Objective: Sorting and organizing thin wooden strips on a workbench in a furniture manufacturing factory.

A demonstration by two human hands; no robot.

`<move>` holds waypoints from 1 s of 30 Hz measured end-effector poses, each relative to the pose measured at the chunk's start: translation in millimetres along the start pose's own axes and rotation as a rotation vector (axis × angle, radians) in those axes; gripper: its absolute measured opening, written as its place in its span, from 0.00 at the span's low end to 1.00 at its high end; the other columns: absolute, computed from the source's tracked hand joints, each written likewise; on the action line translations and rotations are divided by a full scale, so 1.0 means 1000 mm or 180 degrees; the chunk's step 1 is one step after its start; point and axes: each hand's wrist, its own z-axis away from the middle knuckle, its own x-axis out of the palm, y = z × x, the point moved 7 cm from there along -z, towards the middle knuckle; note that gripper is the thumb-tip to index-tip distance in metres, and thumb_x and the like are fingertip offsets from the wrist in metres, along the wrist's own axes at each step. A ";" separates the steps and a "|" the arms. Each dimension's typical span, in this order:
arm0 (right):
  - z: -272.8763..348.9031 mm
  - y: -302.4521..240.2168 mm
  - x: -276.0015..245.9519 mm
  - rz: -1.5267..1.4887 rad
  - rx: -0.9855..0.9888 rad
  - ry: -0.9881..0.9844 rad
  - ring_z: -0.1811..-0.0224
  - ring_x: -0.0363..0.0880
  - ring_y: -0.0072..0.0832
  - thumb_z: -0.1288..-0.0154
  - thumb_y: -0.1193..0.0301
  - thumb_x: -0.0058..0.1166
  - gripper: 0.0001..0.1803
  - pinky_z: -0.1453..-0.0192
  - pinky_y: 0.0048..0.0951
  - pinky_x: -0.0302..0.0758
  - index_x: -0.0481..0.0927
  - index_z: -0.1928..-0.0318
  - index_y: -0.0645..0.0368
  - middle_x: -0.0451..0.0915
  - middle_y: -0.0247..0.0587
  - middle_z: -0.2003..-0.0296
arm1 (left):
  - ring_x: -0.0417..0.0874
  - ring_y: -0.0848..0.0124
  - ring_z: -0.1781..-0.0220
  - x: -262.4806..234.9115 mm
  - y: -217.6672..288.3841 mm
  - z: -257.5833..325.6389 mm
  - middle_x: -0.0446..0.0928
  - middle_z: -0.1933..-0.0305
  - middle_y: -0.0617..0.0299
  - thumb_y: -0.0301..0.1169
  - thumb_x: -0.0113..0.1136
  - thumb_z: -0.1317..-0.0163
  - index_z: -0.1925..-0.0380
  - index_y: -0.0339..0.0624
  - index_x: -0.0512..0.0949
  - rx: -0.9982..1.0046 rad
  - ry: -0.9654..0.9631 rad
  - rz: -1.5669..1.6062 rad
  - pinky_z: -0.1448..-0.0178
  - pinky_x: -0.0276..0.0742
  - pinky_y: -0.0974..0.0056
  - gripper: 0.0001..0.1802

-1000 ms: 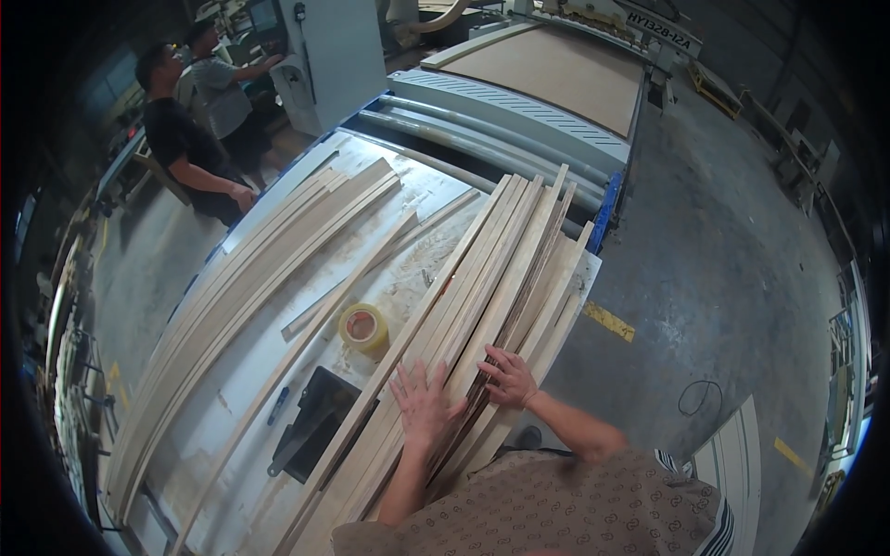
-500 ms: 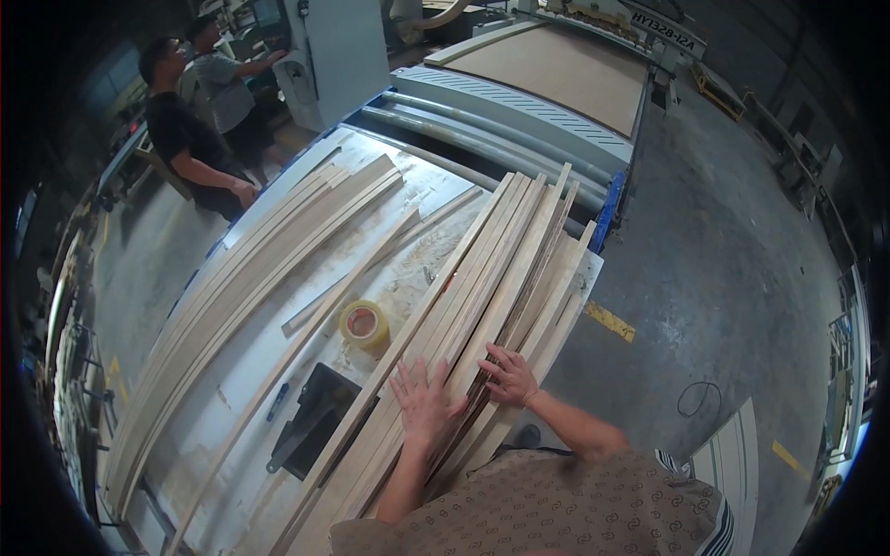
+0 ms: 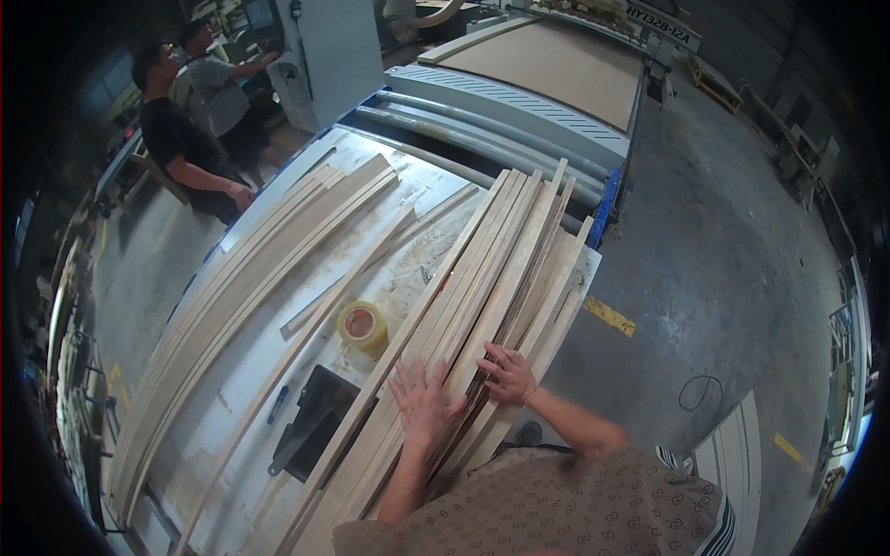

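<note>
Long pale wooden strips (image 3: 468, 287) lie side by side in a thick bundle on the white tabletop. My left hand (image 3: 426, 408) rests flat on top of them, palm down with the fingers spread. Just to its right, my right hand (image 3: 510, 375) touches the strips beside a darker-edged group, its fingers apart and slightly bent. Neither hand is closed round a strip. Left of the bundle stand a roll of yellowish clear tape (image 3: 362, 326) and a black flat plastic piece (image 3: 315, 422).
More strips (image 3: 269, 250) lie stacked along the table's left side, and a pen (image 3: 278, 405) is near the black piece. Rollers (image 3: 482, 130) and a large machine bed (image 3: 547, 69) adjoin the far end. Two people (image 3: 190, 139) stand beyond the left edge.
Some strips under and beside my hands have shifted slightly against each other, with a strip right of the middle now covering more of its neighbours. Both hands stay in nearly the same place.
</note>
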 end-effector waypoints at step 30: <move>0.000 0.000 0.001 -0.0029 -0.0021 -0.0028 0.33 0.64 0.42 0.41 0.57 0.54 0.30 0.33 0.43 0.64 0.70 0.36 0.41 0.60 0.42 0.30 | 0.46 0.37 0.24 -0.004 0.002 0.001 0.57 0.27 0.46 0.57 0.68 0.54 0.31 0.61 0.64 0.0010 0.0055 -0.0013 0.25 0.39 0.32 0.48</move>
